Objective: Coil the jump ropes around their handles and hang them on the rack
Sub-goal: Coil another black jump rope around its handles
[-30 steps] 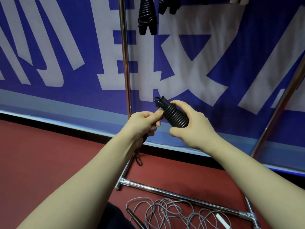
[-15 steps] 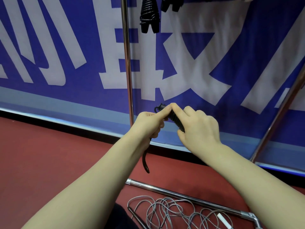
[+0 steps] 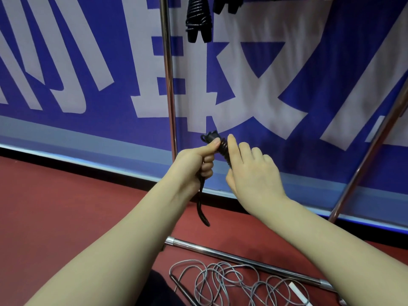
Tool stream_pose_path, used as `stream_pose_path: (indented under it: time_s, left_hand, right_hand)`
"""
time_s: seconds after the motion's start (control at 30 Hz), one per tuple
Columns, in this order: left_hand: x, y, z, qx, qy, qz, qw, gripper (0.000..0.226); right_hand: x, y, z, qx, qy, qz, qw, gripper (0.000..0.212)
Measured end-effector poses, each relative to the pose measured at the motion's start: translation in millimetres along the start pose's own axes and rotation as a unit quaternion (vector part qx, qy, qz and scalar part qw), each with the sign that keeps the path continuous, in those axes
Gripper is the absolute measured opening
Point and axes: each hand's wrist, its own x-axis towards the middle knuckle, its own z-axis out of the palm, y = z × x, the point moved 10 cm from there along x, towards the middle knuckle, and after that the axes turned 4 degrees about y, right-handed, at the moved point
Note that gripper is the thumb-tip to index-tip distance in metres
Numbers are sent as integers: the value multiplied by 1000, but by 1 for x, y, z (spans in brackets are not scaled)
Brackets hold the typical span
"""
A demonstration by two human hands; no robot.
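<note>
Left grip (image 3: pixel 196 161) pinches the tail of the black jump rope (image 3: pixel 223 149); my right grip (image 3: pixel 251 171) clasps its coil.

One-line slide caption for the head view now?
Left hand grips the tail of the black jump rope, right hand holds its coil; grey rope lies loose below.

A blue banner (image 3: pixel 66 62) fills the far side from left to right, printed with large white characters (image 3: pixel 254 102). Along its lower edge runs a pale grey-blue band (image 3: pixel 66 138), and below that a thin black strip (image 3: pixel 88 171) meets the ground. A dull red floor (image 3: pixel 66 217) spreads from there to the near edge. At the near bottom centre lies a patch of dark cloth (image 3: pixel 154 288).
</note>
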Motion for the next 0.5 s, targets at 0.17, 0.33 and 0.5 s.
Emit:
stream_pose_path:
  time_s: [0.17, 0.33, 0.5]
  left_hand:
    - [-2, 2, -1, 12, 23, 19, 999, 24]
    - [-3, 15, 0, 12, -3, 66, 998, 30]
    - [-10, 17, 12, 108, -107, 91, 984, 31]
  right_hand:
    - [1, 2, 1, 21, 16, 4, 1000, 92]
    - [8, 4, -2, 205, -18, 23, 978, 65]
    - [-5, 18, 39, 587, -237, 191, 750, 49]
